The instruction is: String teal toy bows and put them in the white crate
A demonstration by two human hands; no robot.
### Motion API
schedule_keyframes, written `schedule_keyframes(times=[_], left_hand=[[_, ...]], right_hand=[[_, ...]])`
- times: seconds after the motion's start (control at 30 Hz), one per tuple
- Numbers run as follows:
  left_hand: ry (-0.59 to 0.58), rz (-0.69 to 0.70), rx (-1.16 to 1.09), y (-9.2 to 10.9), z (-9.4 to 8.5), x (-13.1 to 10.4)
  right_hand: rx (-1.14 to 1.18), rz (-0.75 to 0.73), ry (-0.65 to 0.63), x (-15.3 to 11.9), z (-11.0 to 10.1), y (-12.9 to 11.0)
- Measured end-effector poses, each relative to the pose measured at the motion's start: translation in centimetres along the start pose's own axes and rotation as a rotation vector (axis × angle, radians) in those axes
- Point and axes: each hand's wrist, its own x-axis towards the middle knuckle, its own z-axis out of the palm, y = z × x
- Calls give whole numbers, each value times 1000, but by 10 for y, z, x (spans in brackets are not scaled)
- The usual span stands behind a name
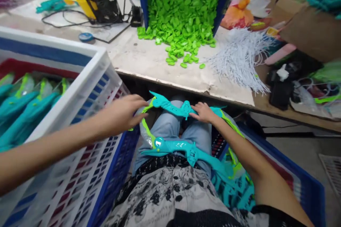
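Observation:
A teal and lime-green plastic assembly (173, 145), shaped like a large loop with clear curved parts, rests across the lap. My left hand (130, 111) is at its upper left corner, thumb and fingers closed around the green and clear curved edge. On the far teal bar, just right of its central bracket, my right hand (203, 112) has its fingers bent against the part. The near teal bar lies against the waist, with nothing touching it from above.
White crate (103, 67) at left holds similar teal parts. On the table (160, 67) are a blue bin (143, 3) spilling green pieces (183, 17), white ties (239, 56) and a black fan (102, 3). A blue crate (306, 181) with teal parts stands at right.

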Motion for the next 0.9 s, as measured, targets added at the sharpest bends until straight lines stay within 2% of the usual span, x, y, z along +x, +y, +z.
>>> schedule_keyframes(times=[0.03,0.1,0.17,0.23,0.33,0.4,0.47,0.5,0.53,0.6,0.67,0.7,0.8,0.83,0.9], left_hand=[[-79,63,2,16,19,29],[-185,151,63,41,62,75],[-209,189,139,55,105,104],[-184,182,168,62,140,118],[-26,175,61,59,167,118],[189,82,-74,43,170,108],[396,-183,-200,15,165,94],[431,-341,-270,-2,161,87],[397,-476,-363,-19,158,80],[150,-605,-614,-50,151,73],[-105,-568,-842,-70,146,72],[-163,-520,-901,-76,144,73],[-144,-398,-862,-81,134,76],[-139,-370,-824,-81,130,76],[-166,-324,-773,-81,121,76]], right_hand=[[32,0,41,3,-5,4],[103,47,202,16,-22,8],[158,133,407,41,-44,12],[184,208,543,80,-66,21],[226,261,546,146,-84,42],[262,294,515,176,-84,52],[302,287,549,185,-80,52],[326,265,592,181,-77,47],[353,234,641,173,-74,38],[424,141,694,151,-65,5],[514,41,613,134,-50,-39],[554,40,530,129,-42,-61],[623,246,233,133,-19,-110],[633,315,173,137,-15,-119],[634,371,159,142,-11,-125]])
